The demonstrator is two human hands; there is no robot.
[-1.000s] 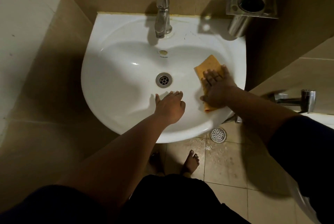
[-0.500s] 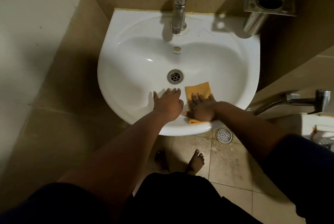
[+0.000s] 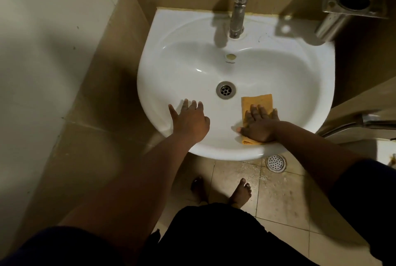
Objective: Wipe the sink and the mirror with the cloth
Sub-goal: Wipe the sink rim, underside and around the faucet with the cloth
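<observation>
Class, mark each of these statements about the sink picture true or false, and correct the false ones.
1. The right hand presses flat on the orange cloth. True.
2. The cloth covers the drain. False: it lies to the drain's right, near the front rim of the sink.
3. The left hand holds a second cloth. False: it rests bare on the sink.
4. Water runs from the tap. False: no stream shows.
5. The person stands barefoot. True.

A small home bathroom. A white wall-hung sink [image 3: 235, 77] with a steel tap [image 3: 239, 8] stands against beige tiled walls. A floor drain [image 3: 275, 163] sits in the wet tiled floor [image 3: 282, 197].
</observation>
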